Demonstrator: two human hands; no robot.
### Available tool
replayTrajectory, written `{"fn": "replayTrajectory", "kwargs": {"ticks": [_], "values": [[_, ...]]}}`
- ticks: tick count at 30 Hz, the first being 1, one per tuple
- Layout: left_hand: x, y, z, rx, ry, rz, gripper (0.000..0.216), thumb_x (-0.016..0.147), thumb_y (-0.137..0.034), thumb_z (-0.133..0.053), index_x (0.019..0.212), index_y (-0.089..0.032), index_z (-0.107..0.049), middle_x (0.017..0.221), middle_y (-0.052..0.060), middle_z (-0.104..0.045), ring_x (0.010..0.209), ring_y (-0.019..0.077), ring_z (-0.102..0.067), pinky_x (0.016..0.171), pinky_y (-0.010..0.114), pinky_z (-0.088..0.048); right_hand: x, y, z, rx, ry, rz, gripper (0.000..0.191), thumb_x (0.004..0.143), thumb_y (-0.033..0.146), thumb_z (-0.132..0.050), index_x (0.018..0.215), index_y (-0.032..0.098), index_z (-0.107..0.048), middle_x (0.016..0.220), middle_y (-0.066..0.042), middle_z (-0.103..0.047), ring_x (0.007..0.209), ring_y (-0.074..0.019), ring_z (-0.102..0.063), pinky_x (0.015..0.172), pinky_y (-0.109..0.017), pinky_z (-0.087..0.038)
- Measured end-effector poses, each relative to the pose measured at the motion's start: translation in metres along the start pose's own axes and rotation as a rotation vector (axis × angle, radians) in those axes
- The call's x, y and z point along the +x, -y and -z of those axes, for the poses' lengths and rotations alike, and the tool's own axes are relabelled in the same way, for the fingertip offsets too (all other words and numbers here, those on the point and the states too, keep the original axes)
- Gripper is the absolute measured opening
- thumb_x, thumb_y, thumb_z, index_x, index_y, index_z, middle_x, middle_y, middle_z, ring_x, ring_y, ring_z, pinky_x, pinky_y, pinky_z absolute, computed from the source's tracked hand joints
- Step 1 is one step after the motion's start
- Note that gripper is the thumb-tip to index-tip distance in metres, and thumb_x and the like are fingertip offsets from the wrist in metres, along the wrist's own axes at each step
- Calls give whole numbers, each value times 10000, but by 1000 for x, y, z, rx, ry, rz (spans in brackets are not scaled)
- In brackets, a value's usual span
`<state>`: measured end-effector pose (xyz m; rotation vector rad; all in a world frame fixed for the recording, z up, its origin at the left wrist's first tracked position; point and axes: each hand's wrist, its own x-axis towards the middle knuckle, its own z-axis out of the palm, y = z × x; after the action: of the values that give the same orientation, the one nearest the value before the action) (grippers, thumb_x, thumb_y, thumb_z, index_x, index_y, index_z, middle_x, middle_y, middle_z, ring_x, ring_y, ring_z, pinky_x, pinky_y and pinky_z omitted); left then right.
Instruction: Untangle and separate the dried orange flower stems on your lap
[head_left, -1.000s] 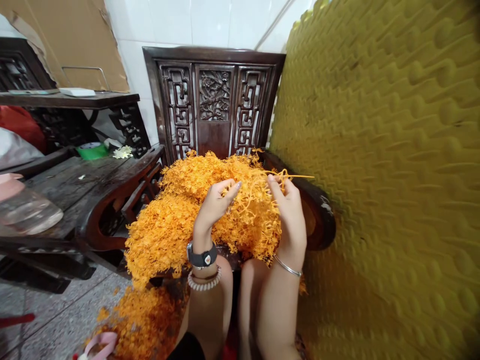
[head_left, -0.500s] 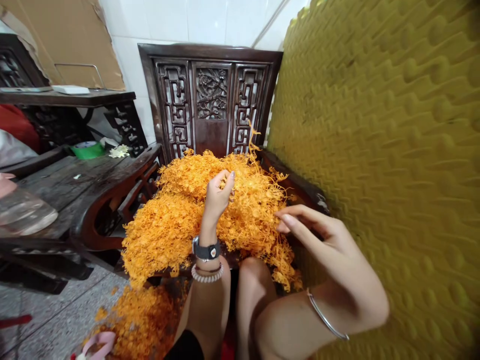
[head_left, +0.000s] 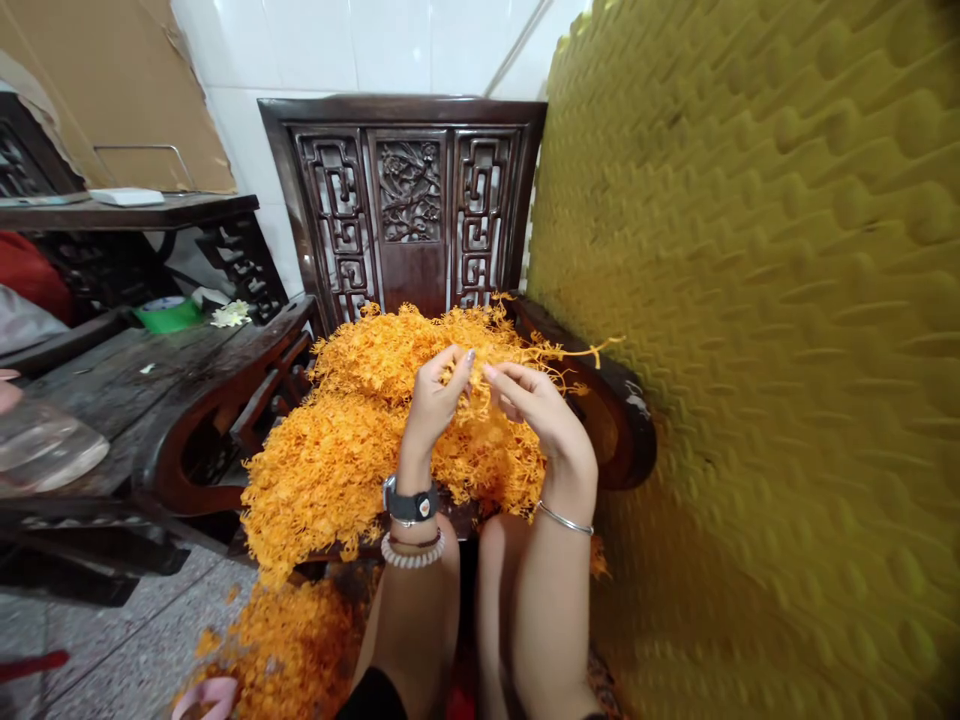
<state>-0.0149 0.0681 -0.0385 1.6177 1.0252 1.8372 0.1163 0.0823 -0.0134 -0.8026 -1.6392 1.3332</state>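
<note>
1. One dark strap (head_left: 415, 505) and one pale coiled band (head_left: 412, 551) are worn on one wrist, one silver bracelet (head_left: 566, 519) on the other; strands could be snagged on these if drawn back across the arms.
2. The left hand (head_left: 435, 393) and the right hand (head_left: 536, 400), two in all, are held over the orange pile (head_left: 330, 470). On both, thumb and fingertips are brought close together; whether a strand is pinched cannot be told.
3. That pile, one in number, is heaped on the chair seat; strands could be snapped or knotted by a hard pull, being matted, and are too many to be counted. Bits could be spilled over the front edge, below which one lower heap (head_left: 289, 640) is seen.
4. Strand tips at the right could be caught on one chair arm (head_left: 630, 440).
5. Beyond, one carved back (head_left: 416, 275) and one yellow mat (head_left: 750, 300) are seen.
</note>
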Motion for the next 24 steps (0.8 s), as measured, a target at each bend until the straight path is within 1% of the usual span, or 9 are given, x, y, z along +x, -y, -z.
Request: {"fn": "replayTrajectory", "kwargs": {"ticks": [2, 5, 8, 12, 14, 15, 17, 20, 24], "values": [[0, 1, -1, -7, 2, 2, 303, 852, -363, -464, 613, -185, -414, 530, -49, -404, 476, 77, -403, 503, 227, -346, 0, 1, 1, 45, 39, -8, 275, 723, 412, -615, 632, 169, -523, 478, 80, -358, 417, -39, -234, 430, -236, -128], [0, 3, -3, -23, 4, 22, 325, 845, -392, -463, 603, -183, -404, 534, -48, -372, 484, 80, -380, 492, 227, -330, -1, 2, -1, 84, -48, 47, 239, 667, 357, -678, 659, 166, -537, 486, 87, -344, 435, -39, -231, 436, -237, -120], [-1, 5, -3, -17, 22, 42, 360, 842, -465, -430, 619, -184, -404, 557, -40, -362, 509, 91, -378, 495, 231, -324, -1, 1, -3, 75, -81, 96, 246, 680, 346, -668, 642, 173, -498, 502, 83, -350, 451, -42, -243, 439, -234, -134], [-4, 6, -1, 118, 62, 55, 371, 775, -544, -492, 763, -174, -506, 704, 14, -509, 692, 146, -500, 642, 266, -397, 1, -2, -5, 27, -2, 121, 251, 727, 370, -616, 652, 181, -471, 528, 75, -350, 473, -50, -254, 447, -228, -161], [-4, 6, 0, 170, 55, 70, 396, 739, -540, -546, 852, -161, -538, 816, 49, -558, 806, 179, -527, 723, 290, -411, 2, -4, -6, 7, 27, 135, 264, 724, 381, -617, 647, 182, -461, 536, 73, -346, 488, -53, -260, 454, -225, -172], [-4, 6, 0, 185, 51, 77, 391, 729, -527, -566, 851, -157, -545, 825, 52, -562, 812, 179, -527, 726, 290, -413, 3, -5, -7, 6, 28, 142, 274, 717, 386, -623, 642, 183, -454, 538, 73, -341, 490, -54, -260, 456, -223, -175], [-3, 6, 0, 186, 46, 87, 342, 738, -499, -571, 775, -160, -542, 736, 23, -532, 709, 147, -506, 650, 263, -408, 5, -7, -8, 22, -5, 145, 304, 708, 405, -628, 624, 188, -432, 534, 76, -321, 482, -53, -248, 456, -224, -172], [-1, 5, -3, 119, 39, 83, 322, 802, -473, -497, 683, -173, -499, 598, -24, -416, 542, 98, -398, 503, 228, -345, 6, -6, -10, 95, -71, 107, 341, 703, 430, -623, 601, 198, -396, 512, 85, -276, 452, -52, -209, 441, -228, -149], [0, 1, -14, -21, -46, 69, 320, 815, -469, -483, 675, -181, -474, 572, -36, -375, 495, 80, -351, 455, 217, -324, 9, -4, -15, 249, -100, 55, 301, 698, 410, -623, 615, 203, -421, 522, 83, -240, 439, -54, -176, 426, -224, -158]]}}
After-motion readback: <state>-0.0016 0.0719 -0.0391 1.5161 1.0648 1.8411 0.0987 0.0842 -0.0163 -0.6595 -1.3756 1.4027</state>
